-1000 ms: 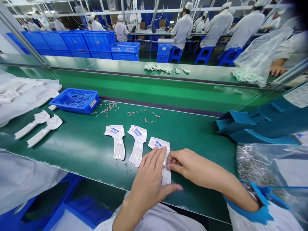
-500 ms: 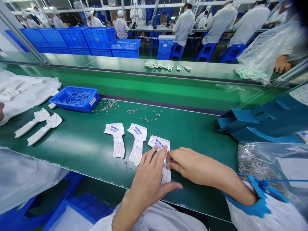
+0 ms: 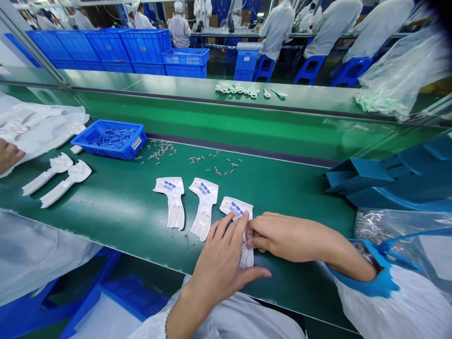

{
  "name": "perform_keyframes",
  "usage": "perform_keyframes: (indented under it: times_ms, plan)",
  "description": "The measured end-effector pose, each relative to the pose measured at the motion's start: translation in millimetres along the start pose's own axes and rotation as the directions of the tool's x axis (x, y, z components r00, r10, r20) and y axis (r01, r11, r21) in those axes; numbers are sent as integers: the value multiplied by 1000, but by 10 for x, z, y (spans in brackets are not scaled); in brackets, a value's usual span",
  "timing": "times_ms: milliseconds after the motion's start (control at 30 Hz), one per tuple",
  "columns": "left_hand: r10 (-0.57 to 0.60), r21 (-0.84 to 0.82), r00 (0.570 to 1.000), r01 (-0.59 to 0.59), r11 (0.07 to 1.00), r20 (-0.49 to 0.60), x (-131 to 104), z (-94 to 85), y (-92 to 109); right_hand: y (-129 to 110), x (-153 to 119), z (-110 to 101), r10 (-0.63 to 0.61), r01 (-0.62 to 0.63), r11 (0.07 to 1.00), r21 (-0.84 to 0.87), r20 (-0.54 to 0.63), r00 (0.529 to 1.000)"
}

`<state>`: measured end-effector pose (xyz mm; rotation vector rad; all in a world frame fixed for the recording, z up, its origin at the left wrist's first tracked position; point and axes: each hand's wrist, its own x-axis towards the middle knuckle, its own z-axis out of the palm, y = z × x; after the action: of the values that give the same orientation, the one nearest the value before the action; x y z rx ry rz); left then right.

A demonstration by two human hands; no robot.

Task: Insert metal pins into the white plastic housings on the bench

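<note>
A white plastic shell half (image 3: 237, 207), shaped like a pistol-grip housing with small blue pieces in its head, lies on the green table in front of me. My left hand (image 3: 221, 256) rests over its left side and grip, fingers stretched out and thumb spread. At the shell's right edge, my right hand (image 3: 270, 235) has its fingertips pinched together; whatever is between them is hidden. Two similar shell halves, a middle one (image 3: 205, 207) and a left one (image 3: 171, 202), lie beside it with blue pieces inside.
Small metal parts (image 3: 160, 151) are scattered behind the shells. A blue tray (image 3: 132, 151) holds blue pieces. Two white shells (image 3: 67, 183) lie at left, near another person's hand (image 3: 9, 155). On the right are a teal bin (image 3: 381, 176) and a clear bag (image 3: 374, 230) of metal parts.
The view has shifted slightly. Both hands keep nearly the same pose at the shell. At far left, the other person's hand has come further into view; a hand at far right is no longer visible.
</note>
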<state>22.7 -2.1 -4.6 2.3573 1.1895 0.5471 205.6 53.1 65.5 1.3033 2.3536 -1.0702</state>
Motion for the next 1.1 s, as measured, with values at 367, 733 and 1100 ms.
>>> perform_keyframes:
  times_ms: [367, 733, 1100]
  plan:
    - [-12, -8, 1000, 13, 1000, 20, 19, -12, 3, -115, -24, 1, -11, 9, 984, -179, -7, 1000]
    - [-11, -11, 1000, 11, 1000, 24, 5, -9, 5, -12, 1, 113, -32, 23, 991, -131, -68, 997]
    - [-59, -36, 996, 61, 997, 70, 30, -27, 17, -98, -28, 67, 217, -218, 976, 3, -115, 969]
